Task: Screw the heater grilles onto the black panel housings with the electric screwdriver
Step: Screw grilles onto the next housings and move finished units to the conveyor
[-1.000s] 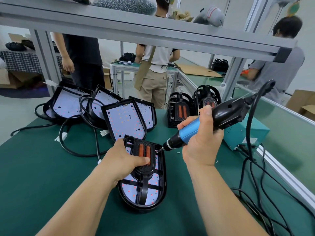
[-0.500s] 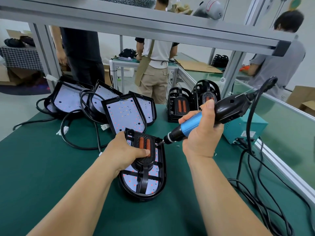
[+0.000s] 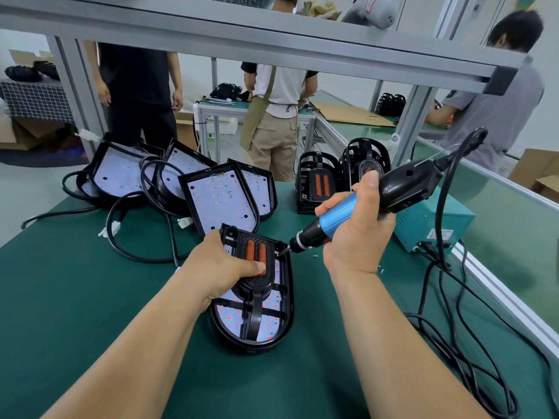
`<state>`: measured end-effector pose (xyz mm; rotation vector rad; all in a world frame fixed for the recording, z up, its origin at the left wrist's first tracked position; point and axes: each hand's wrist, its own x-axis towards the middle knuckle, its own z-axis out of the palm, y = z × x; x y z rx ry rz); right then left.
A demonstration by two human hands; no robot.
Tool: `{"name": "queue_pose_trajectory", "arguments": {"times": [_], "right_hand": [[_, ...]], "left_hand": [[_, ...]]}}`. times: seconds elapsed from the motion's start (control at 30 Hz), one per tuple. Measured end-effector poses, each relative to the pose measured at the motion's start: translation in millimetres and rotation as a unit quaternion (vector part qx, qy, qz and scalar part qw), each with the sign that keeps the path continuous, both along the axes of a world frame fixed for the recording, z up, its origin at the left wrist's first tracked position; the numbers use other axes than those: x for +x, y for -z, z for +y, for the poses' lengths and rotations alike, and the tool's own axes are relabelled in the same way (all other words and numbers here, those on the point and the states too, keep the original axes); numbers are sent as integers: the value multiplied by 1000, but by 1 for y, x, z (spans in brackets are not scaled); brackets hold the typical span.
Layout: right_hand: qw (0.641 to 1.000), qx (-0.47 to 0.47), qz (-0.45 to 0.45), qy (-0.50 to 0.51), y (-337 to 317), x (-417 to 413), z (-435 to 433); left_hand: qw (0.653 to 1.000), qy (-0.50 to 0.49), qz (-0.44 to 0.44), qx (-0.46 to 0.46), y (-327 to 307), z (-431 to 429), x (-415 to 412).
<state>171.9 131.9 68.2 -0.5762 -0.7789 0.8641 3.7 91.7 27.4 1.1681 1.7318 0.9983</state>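
A: Left hand [image 3: 223, 267], head view: it grips the top of the heater grille [image 3: 253, 311] with the thumb laid across it beside the orange elements, pinning it to the black panel housing [image 3: 289, 300]. The housing lies flat on the green mat [image 3: 90, 297], right in front of the person.

B: Right hand?

A: Right hand [image 3: 357, 237] is wrapped round the electric screwdriver [image 3: 340, 217] and holds it slanted. The bit tip sits at the grille's upper right corner, touching or just off it.

B: Is the screw in?

A: Can't tell, too small. It reads as a corner screw being driven. The other fixing points are hidden under the left hand or not resolvable.

B: Spare screws?

A: Loose screws [image 3: 314, 255] lie on the mat just beside the bit.

B: Overall progress?

A: Early, by my judgement. Several bare panels [image 3: 220, 201] lean in a stack behind the work, white boards showing and no grille on them, with their cords [image 3: 127, 249] tangled around them. Two more grilles [image 3: 320, 184] stand upright at the back of the mat, apart from any panel.

B: So one unit in hand and the rest untouched?

A: That's how it looks. No finished unit is visible. The teal supply box [image 3: 435, 220] is to the right, cabled to the driver.
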Motion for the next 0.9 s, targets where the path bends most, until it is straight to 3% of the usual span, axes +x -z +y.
{"name": "queue_pose_trajectory", "arguments": {"times": [0.9], "right_hand": [[997,-14,-30,-66,-14,-2,13]], "left_hand": [[999,12,38,-28,-11,-1,4]]}}
